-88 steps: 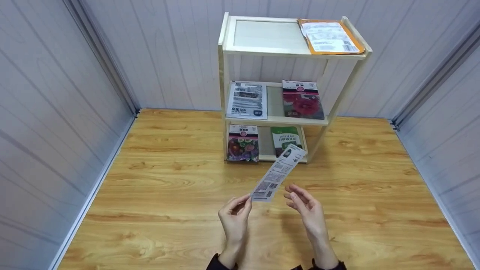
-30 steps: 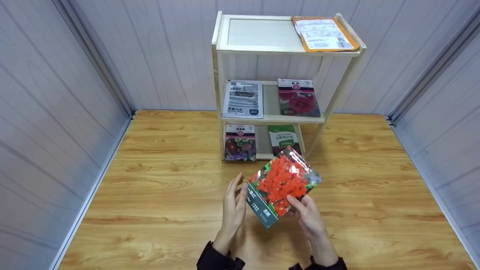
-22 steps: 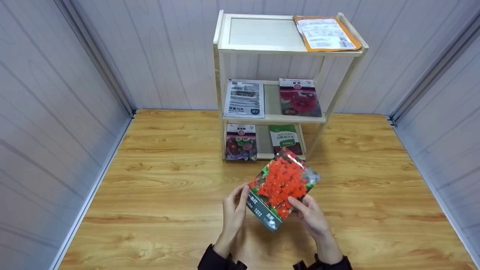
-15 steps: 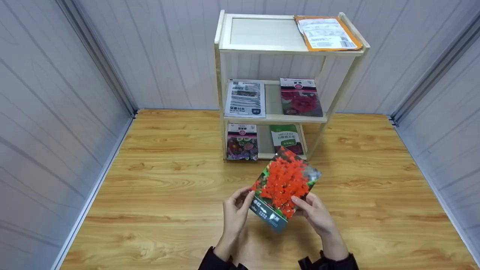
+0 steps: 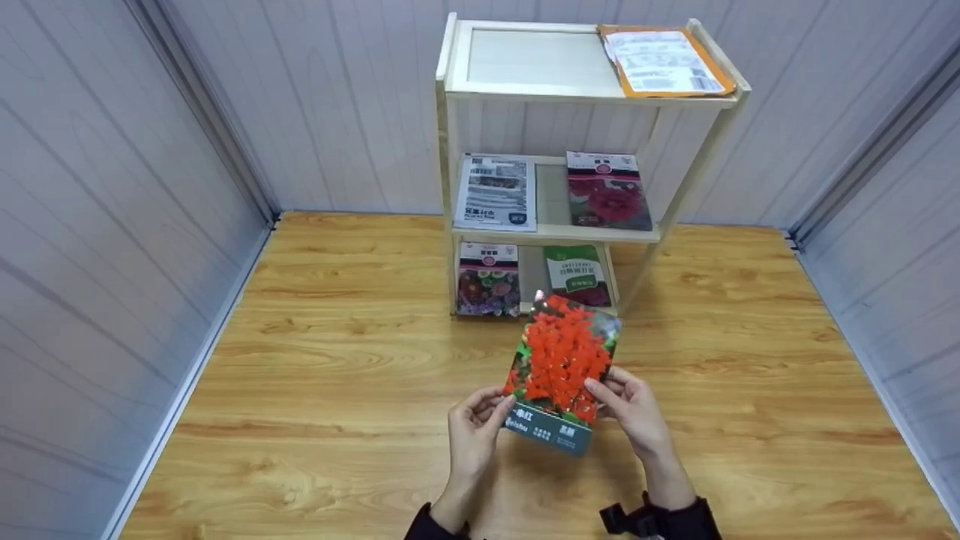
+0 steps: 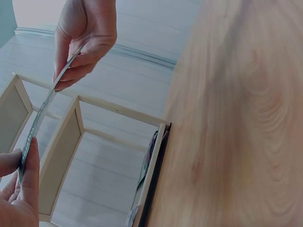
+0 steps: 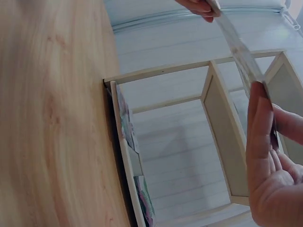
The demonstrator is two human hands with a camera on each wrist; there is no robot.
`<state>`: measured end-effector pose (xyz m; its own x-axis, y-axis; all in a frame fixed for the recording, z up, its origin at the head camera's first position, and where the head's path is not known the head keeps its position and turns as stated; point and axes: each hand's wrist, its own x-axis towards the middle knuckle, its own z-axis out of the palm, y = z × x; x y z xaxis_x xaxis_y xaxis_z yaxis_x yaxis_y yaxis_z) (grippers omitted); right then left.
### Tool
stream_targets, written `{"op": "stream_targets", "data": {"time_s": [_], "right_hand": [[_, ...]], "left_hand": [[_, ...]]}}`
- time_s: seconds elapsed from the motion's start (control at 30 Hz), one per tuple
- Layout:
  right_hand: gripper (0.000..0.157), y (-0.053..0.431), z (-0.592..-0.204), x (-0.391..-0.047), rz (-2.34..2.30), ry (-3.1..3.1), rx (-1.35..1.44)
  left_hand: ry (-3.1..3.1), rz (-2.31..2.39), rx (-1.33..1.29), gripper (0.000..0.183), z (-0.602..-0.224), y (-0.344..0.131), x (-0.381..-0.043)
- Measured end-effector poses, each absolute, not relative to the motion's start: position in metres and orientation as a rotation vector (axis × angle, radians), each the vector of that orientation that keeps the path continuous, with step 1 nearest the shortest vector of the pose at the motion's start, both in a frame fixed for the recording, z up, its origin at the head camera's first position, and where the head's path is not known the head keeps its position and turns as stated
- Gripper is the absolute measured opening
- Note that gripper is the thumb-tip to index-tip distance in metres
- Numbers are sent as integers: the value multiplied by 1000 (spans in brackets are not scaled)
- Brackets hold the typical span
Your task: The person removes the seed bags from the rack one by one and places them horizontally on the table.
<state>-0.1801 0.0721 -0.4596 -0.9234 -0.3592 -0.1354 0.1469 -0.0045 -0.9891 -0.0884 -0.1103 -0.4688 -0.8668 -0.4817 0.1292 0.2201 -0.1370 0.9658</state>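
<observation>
A seed packet (image 5: 562, 360) with a red flower picture and a dark green band along its near end is held up in front of the shelf. My left hand (image 5: 474, 431) pinches its left edge close to the band, thumb on the printed face. On the opposite edge my right hand (image 5: 636, 412) grips it, thumb on top and fingers behind. Both wrist views see the packet edge-on; in the left wrist view it is a thin strip (image 6: 40, 111) between the left hand (image 6: 21, 189) and the right hand (image 6: 87, 38).
A pale wooden three-tier shelf (image 5: 540, 96) stands at the back. Its top bears an orange envelope (image 5: 667, 64). The middle tier holds a grey-white packet (image 5: 496, 191) and a red-flower packet (image 5: 607, 191); the bottom a mixed-flower packet (image 5: 489, 281) and a green-white packet (image 5: 576, 274).
The packet first showed its pale printed side at a slant in the left hand; it has turned to its flower side. Both hands came onto it, and it has since rotated more upright.
</observation>
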Motion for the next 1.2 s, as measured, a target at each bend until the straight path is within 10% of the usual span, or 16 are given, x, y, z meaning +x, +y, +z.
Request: {"op": "stream_targets", "data": {"time_s": [0.77,1.2], "right_hand": [[27,64,-465,-193,-1820,2128,-377],[16,82,-401,-215,-1780,2409,-640]], "left_hand": [[-1689,-2097,547,14,-507,-139,-85],[-1755,-1903,802,13,-535,-187,-65]]}}
